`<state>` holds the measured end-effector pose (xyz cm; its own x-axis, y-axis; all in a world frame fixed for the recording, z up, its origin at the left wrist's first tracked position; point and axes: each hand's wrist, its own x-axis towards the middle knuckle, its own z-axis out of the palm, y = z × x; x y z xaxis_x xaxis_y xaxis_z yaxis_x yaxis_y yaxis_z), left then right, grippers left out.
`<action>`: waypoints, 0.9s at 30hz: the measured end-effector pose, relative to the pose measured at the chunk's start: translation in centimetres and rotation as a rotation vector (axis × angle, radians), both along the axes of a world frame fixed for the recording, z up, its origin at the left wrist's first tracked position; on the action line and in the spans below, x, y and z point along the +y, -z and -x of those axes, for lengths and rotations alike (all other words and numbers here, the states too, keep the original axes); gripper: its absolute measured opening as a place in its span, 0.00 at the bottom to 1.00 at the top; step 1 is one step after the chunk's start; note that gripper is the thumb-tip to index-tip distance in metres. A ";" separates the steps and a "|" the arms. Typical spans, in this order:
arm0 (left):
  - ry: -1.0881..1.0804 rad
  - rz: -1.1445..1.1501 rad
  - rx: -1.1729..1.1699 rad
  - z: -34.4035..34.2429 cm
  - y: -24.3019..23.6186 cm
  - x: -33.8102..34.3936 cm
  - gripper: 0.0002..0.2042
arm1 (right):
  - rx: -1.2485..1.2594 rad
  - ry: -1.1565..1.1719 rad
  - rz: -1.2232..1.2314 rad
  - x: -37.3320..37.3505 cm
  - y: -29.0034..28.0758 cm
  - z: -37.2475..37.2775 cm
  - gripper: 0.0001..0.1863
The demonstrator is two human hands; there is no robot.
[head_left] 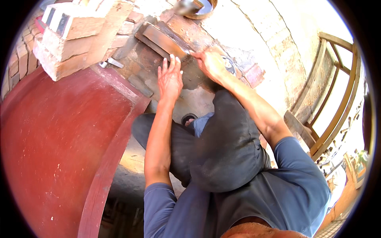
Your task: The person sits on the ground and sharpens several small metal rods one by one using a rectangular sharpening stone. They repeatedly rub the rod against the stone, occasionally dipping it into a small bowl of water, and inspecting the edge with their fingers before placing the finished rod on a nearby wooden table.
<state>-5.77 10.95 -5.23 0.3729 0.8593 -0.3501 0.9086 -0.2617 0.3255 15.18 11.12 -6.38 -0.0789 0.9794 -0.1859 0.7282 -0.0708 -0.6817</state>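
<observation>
The left hand (170, 79) lies loose, fingers spread, tips at the near edge of the brown block (162, 39). Just beside it, the right hand (210, 65) is half curled at the block's right end; I can't tell whether it grips anything. Beyond both hands sits a bowl (201, 16); leftward, bricks (83, 29) and a red surface (67, 139); well rightward, a wooden frame (335, 40).

no readable text, no legible labels, brands, numbers or signs
</observation>
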 end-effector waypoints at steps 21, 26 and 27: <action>0.021 -0.043 0.014 0.0 0.4 0.2 0.27 | -0.056 -0.015 0.004 0.9 0.1 0.2 0.20; 0.029 -0.025 0.023 0.0 -0.1 0.3 0.27 | -0.060 -0.030 0.016 0.5 -1.4 0.1 0.19; 0.027 -0.029 0.027 0.0 0.0 0.2 0.27 | -0.069 -0.020 0.075 -0.5 -1.7 0.0 0.19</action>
<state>-5.77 11.10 -5.26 0.3869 0.8590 -0.3353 0.9094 -0.2951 0.2932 15.13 10.63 -4.68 -0.0829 0.9610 -0.2639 0.7753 -0.1042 -0.6229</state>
